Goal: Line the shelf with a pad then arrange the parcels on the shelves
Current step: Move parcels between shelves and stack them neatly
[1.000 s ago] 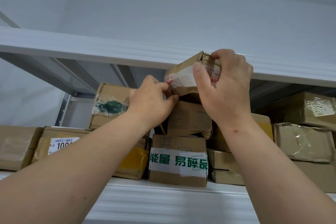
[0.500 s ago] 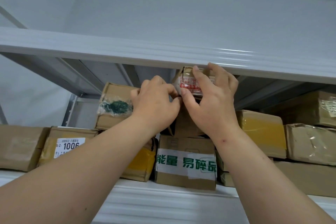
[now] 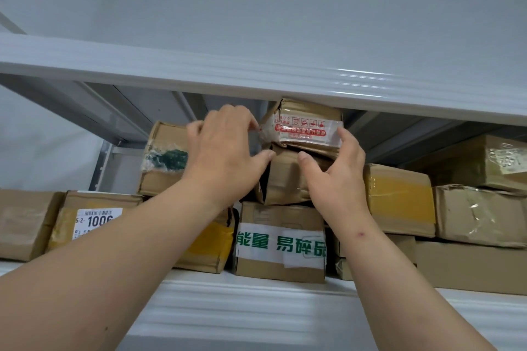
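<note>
Upper shelf (image 3: 256,77) spans the whole width, white metal, seen from below. Lower shelf (image 3: 256,305) under it carries the parcels, front lip white and ribbed.

Landmark: green-text box (image 3: 281,242), white tape with green characters, standing on the lower shelf at centre.

- Right of it: long flat box (image 3: 470,268) on the shelf, crumpled box (image 3: 479,215) on top of that, another box (image 3: 479,159) with a pale label above, at the frame edge.
- Just right and up: yellow-taped box (image 3: 399,196), sitting on smaller boxes.
- Left of it: box with "1006" label (image 3: 97,221), partly behind the left forearm. Further left, plain box (image 3: 25,222) at the edge.
- Up-left: box with green patch (image 3: 164,157) under clear tape, stacked on the 1006 box.
- Directly on top: dented mid box (image 3: 285,179).
- Top of that stack: small parcel (image 3: 305,128), red-printed clear tape on the front, crushed corners, wedged right under the upper shelf edge.

Left hand (image 3: 225,154): fingers curled at the small parcel's left edge, thumb reaching beneath it; real grip or just contact, cannot tell. Right hand (image 3: 336,174): spread, fingers up at the parcel's right end, thumb under its lower edge, cupping more than clamping.
</note>
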Tool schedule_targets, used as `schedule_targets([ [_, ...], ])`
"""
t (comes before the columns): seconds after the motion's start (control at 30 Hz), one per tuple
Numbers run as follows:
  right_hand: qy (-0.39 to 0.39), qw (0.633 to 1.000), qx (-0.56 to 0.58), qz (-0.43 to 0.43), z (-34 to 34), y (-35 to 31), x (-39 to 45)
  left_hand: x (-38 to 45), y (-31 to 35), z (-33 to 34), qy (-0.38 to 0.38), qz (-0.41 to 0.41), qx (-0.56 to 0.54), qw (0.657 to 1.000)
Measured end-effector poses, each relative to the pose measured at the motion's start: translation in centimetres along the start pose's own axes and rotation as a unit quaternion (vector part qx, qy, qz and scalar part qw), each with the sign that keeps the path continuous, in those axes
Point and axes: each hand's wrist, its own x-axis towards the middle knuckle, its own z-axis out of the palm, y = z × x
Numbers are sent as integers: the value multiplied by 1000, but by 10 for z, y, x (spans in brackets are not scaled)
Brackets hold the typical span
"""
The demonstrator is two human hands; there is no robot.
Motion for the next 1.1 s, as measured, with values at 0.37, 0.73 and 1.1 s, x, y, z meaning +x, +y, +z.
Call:
schedule_targets([
  [0.37,-32,995,64,71,3,-3,6,0,-113,-59,-31,-310,-181,933],
  [0.73,-14,998,-16,60,10,-9,4,-5,-120,-28,-174,-354,-246,885],
  [1.1,-2,995,-87,40,24,-20,-4,-7,-118,-29,-183,-361,-231,885],
])
